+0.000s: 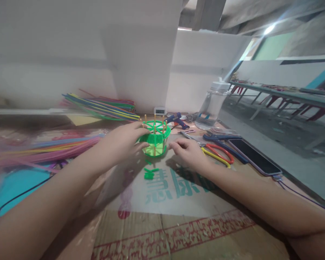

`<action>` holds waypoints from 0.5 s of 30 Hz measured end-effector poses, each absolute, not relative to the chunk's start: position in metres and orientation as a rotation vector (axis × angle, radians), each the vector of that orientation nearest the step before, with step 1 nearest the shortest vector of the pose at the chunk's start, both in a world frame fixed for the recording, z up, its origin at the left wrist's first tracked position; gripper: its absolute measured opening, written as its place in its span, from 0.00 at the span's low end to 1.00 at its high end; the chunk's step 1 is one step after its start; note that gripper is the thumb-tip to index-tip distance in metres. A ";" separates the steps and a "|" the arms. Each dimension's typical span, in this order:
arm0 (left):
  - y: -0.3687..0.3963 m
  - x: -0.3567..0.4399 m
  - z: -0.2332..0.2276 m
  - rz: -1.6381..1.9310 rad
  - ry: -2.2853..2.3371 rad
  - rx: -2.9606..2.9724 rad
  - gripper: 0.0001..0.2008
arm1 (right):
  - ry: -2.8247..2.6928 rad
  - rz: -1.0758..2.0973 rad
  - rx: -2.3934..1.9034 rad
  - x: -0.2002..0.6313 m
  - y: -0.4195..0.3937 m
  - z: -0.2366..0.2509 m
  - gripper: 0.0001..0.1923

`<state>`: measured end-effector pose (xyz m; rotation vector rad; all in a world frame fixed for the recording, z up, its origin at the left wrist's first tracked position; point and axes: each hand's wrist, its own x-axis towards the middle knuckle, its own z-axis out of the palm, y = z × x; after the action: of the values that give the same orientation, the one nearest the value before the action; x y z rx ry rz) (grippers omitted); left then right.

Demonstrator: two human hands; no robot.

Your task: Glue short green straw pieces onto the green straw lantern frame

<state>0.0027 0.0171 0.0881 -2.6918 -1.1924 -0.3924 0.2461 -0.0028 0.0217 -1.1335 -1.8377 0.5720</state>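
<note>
A small round craft model (155,139) of green pieces and upright wooden sticks stands on the white sheet. At its left side is my left hand (126,141), with thumb and fingers closed about the edge. Just right of the model is my right hand (188,148), its fingers curled together in a pinch. Whatever may be between those fingertips is hidden or too small to make out. In front of the model lie several short green offcuts (148,175).
Bundles of coloured pipe cleaners (103,106) lie at the left and back. Scissors (219,155), blue-handled pliers (222,138), a phone (254,156), a blue glue gun (178,120) and a clear water bottle (211,104) sit at the right. A small digital clock (160,111) stands by the wall.
</note>
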 end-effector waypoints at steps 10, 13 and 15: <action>0.021 -0.008 0.088 -0.472 -1.194 -2.744 0.26 | -1.032 1.696 -0.870 0.219 -0.014 0.020 0.15; 0.015 -0.010 0.097 -0.538 -1.175 -2.685 0.28 | -0.951 1.725 -0.845 0.219 -0.016 0.022 0.10; 0.008 -0.007 0.101 -0.595 -1.140 -2.606 0.27 | -0.922 1.746 -0.827 0.219 -0.015 0.022 0.09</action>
<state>-0.0067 0.0084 0.1012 -2.6060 -1.1399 -0.5948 0.2194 -0.0152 0.0225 -0.8275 -0.9217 1.7457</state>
